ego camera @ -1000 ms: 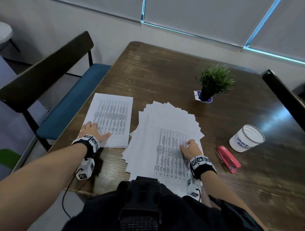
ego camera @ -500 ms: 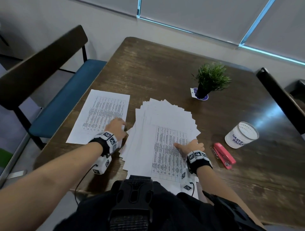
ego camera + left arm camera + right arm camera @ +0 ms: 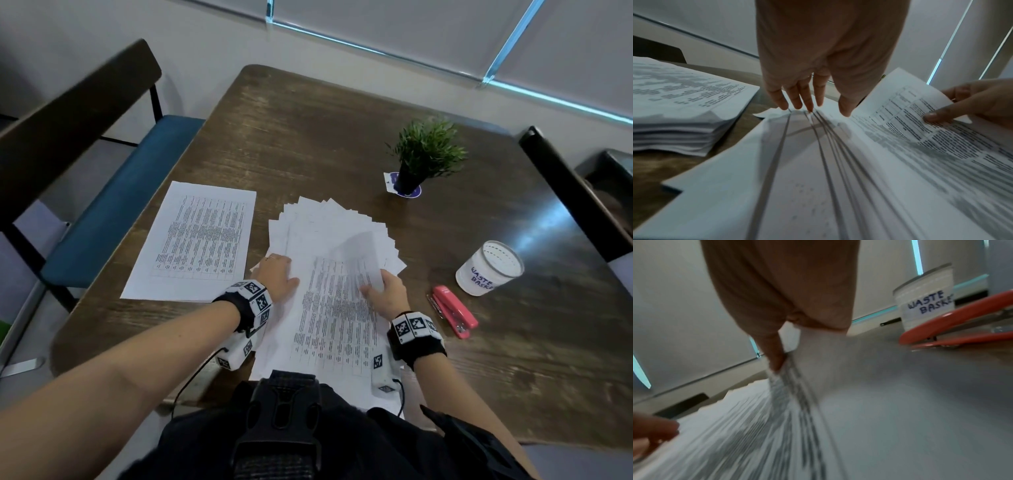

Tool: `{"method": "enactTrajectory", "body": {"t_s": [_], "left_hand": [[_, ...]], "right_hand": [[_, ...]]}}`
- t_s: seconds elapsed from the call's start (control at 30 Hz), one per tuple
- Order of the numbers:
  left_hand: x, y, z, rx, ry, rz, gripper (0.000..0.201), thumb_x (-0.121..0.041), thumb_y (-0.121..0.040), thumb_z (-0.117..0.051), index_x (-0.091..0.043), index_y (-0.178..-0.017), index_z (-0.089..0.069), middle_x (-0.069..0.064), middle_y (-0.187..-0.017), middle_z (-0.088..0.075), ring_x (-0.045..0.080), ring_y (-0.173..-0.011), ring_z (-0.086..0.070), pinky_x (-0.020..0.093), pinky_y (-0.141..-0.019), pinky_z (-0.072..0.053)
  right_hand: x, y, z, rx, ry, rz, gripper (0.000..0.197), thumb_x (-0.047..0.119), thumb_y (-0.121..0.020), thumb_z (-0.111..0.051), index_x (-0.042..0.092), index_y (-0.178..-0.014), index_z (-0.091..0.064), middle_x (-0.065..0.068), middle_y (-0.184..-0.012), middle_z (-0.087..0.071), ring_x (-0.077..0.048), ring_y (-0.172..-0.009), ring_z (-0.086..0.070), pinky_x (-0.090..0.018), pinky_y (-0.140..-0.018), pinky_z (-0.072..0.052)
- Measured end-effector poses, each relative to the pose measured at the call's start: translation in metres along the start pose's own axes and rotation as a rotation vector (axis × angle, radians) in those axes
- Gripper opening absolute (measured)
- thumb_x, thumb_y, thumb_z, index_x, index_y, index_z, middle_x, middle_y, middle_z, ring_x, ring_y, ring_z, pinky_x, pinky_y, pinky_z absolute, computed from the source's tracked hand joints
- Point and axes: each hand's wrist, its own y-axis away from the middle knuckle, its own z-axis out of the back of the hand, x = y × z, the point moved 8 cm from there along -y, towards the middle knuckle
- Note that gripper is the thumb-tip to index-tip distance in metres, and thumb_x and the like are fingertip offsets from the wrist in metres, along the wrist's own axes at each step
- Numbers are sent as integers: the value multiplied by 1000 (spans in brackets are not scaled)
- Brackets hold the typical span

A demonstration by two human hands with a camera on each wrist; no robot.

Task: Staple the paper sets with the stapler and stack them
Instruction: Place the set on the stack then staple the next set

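Observation:
A fanned pile of printed sheets lies in the middle of the wooden table. My left hand rests flat on the pile's left edge, fingers straight. My right hand pinches the right edge of the top paper set and curls it upward off the pile. To the left lies a squared stack of paper sets, thick in the left wrist view. A red stapler lies on the table right of my right hand.
A white cup marked WASTE BASKET stands beyond the stapler. A small potted plant stands at the back. A blue-seated bench runs along the table's left side, and a dark chair back is at the right.
My left hand left the left stack and moved right onto the fanned pile. My right hand went from resting on the top sheet to lifting its right edge.

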Motion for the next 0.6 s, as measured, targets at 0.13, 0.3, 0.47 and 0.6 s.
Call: {"method": "enactTrajectory", "body": {"t_s": [0.13, 0.3, 0.47, 0.6], "left_hand": [[-2, -9, 5, -59, 161, 76, 66, -39, -84, -72, 0, -127, -41, 18, -125, -50, 34, -122, -47, 39, -93, -42], [3, -12, 7, -57, 320, 173, 89, -22, -77, -81, -2, -145, -27, 17, -135, -53, 33, -126, -49, 38, -101, -43], [-5, -8, -2, 43, 170, 83, 57, -22, -79, -78, -7, -127, -52, 12, -123, -63, 29, -111, -60, 34, -89, -50], [-15, 2, -12, 95, 103, 42, 39, -25, -78, -77, -11, -111, -61, 8, -109, -67, 26, -98, -63, 28, -76, -48]], "right_hand": [[2, 6, 9, 84, -148, 37, 16, 4, -85, -69, 12, -99, -65, 1, -84, -68, -17, -75, -65, -20, -63, -55], [-15, -2, 30, 9, -142, -28, 7, 14, -88, -69, 15, -94, -64, 5, -81, -67, -9, -70, -63, -19, -58, -52], [-50, -18, 63, -95, 170, -117, 24, 27, -90, -63, 14, -109, -67, -5, -109, -69, -25, -105, -63, -38, -94, -50], [-75, -20, 78, -63, 730, -206, 41, 33, -91, -60, 21, -130, -55, -2, -142, -46, -26, -131, -38, -50, -105, -35]]}}
